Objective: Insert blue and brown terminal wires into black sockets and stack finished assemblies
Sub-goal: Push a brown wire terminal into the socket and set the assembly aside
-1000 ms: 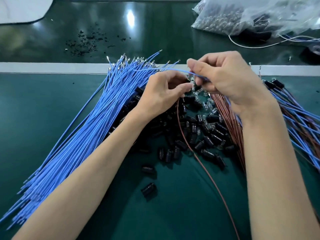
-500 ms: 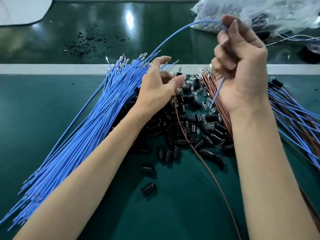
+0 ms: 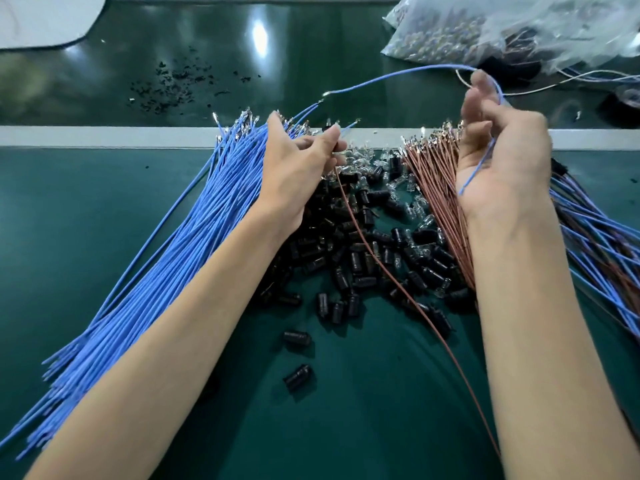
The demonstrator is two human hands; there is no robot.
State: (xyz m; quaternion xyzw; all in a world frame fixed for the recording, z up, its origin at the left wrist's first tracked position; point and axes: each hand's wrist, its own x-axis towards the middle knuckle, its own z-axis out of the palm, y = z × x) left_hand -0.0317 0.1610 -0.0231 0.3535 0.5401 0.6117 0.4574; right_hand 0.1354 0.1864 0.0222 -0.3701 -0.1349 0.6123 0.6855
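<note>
The green mat [image 3: 86,188] carries everything. The loose blue wires [image 3: 166,265] fan from 8 to 11 o'clock, the heap of black sockets [image 3: 360,258] sits at centre, the brown wires [image 3: 440,202] lie just right of it, and the finished assemblies [image 3: 599,244] are stacked at 3 o'clock.

The left hand [image 3: 298,164] sits at 11 o'clock of the heap, thumb and forefinger pinched on the top end of a single brown wire [image 3: 398,282] that trails off toward 5 o'clock. Whether a socket sits in that pinch I cannot tell, as the fingers cover it. The right hand [image 3: 505,157], raised at 1 o'clock, has its fingers loosely curled on one blue wire [image 3: 391,76], which arcs over the fingertips and runs down across the palm.

The step looks to be bringing this blue wire to the left hand's piece. To do it well:
- Slide the right fingers along the wire until they pinch close behind the metal terminal [image 3: 325,96]; held this far back, the tip will whip and miss.
- Keep the left pinch steady with the opening turned toward 3 o'clock.
- Push the terminal in straight until it seats.

Compared with half a second ago, the blue wire's terminal has lifted clear of the bundle and hangs free at 12 o'clock. The right hand has sunk slightly and loosened, while the left hand has hardly moved.
</note>
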